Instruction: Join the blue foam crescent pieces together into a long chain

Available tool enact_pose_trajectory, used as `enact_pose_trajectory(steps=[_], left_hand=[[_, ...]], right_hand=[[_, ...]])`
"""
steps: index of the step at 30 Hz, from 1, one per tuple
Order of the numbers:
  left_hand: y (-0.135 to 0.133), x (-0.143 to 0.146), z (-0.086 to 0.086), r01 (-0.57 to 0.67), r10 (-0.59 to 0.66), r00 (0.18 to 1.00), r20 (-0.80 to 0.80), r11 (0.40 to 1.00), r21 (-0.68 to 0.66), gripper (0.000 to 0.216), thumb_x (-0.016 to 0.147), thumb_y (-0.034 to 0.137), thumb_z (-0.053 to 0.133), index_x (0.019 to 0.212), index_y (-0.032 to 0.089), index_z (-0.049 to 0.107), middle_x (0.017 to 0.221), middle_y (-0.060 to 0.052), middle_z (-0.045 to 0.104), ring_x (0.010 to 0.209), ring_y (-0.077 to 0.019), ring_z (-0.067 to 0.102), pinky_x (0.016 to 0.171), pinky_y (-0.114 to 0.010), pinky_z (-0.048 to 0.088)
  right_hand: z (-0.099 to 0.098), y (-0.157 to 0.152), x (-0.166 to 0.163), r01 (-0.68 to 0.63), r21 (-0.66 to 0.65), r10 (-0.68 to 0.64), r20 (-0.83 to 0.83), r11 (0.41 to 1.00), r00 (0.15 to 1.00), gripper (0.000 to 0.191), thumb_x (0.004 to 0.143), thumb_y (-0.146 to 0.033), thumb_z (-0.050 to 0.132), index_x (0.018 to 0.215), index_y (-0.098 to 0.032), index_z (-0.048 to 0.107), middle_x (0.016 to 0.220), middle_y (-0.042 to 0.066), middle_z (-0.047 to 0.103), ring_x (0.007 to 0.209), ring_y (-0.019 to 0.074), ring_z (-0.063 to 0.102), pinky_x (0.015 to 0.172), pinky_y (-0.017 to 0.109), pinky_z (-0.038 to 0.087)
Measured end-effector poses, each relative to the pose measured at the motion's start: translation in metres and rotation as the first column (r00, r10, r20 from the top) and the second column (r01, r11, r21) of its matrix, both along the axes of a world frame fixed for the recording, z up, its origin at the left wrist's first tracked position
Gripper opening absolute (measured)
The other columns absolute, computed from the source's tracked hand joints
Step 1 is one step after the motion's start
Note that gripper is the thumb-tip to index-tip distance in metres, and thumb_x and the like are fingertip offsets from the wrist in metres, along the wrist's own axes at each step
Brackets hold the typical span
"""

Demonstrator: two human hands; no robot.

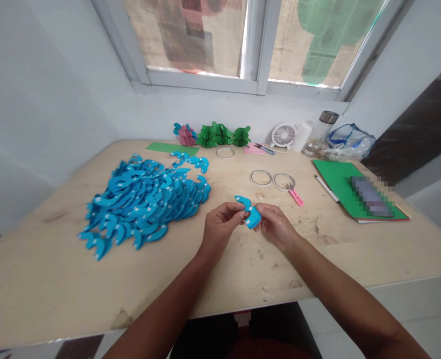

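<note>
Between my two hands, just above the table, is a curved blue paper piece (253,218) with small white patches on it. My left hand (223,222) pinches its left side between thumb and fingers. On the right edge, my right hand (276,224) grips the same piece, its lower fingers partly hidden behind it. To the left lies a large heap of similar blue paper pieces (149,194), many with white patches. Beyond my hands, two rolls of narrow tape (261,178) lie flat, and pink-handled thread snips (295,194) rest against the right roll.
Another tape roll (225,153) and a green paper strip (171,148) lie farther back. Green paper figures (220,134), a small white fan (284,135) and a bottle (323,127) line the wall. At right, a green sheet (340,187) carries a blurred object beside a white pen (327,188).
</note>
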State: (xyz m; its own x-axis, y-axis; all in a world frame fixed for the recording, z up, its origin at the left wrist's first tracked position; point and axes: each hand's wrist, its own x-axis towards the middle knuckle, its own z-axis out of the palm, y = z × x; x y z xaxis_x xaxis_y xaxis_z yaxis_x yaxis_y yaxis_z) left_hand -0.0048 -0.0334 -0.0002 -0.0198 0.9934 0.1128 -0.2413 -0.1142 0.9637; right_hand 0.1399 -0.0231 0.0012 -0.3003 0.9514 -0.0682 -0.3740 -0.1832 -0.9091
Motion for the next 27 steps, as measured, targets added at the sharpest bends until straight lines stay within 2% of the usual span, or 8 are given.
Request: enact_pose_trajectory(steps=[13,21,27], left_hand=[[0.0037,0.0007,-0.0023,0.021,-0.018,0.998,0.066,0.999,-0.04,0.021,0.067,0.032,0.069,0.077,0.014,0.066,0.07,-0.004,0.068,0.058,-0.0121,0.057,0.057,-0.027,0.049],[0.0006,0.0017,0.0026,0.029,-0.02,0.995,0.099,0.996,-0.082,0.016,0.065,0.025,0.071,0.076,0.014,0.067,0.072,-0.003,0.069,0.062,-0.0124,0.06,0.061,-0.026,0.049],[0.0018,0.0013,0.0001,0.025,-0.016,0.995,0.096,0.996,-0.09,0.015,0.065,0.024,0.071,0.076,0.015,0.068,0.074,-0.003,0.07,0.064,-0.0129,0.061,0.061,-0.025,0.048]], right_hand=[[0.001,-0.0016,0.002,-0.053,0.038,0.052,0.022,0.998,0.998,0.03,0.075,-0.043,0.065,0.063,-0.016,0.061,0.053,0.001,0.061,0.048,0.0105,0.051,0.049,0.024,0.037],[0.0005,-0.0016,0.0012,-0.048,0.068,0.048,0.005,0.997,0.999,0.029,0.077,-0.042,0.064,0.063,-0.017,0.06,0.053,0.0,0.06,0.047,0.0103,0.051,0.049,0.023,0.038],[0.0031,-0.0028,0.0015,-0.055,0.08,0.053,0.031,0.995,0.998,0.03,0.078,-0.041,0.063,0.061,-0.017,0.059,0.053,0.0,0.059,0.049,0.0101,0.05,0.052,0.024,0.038]])
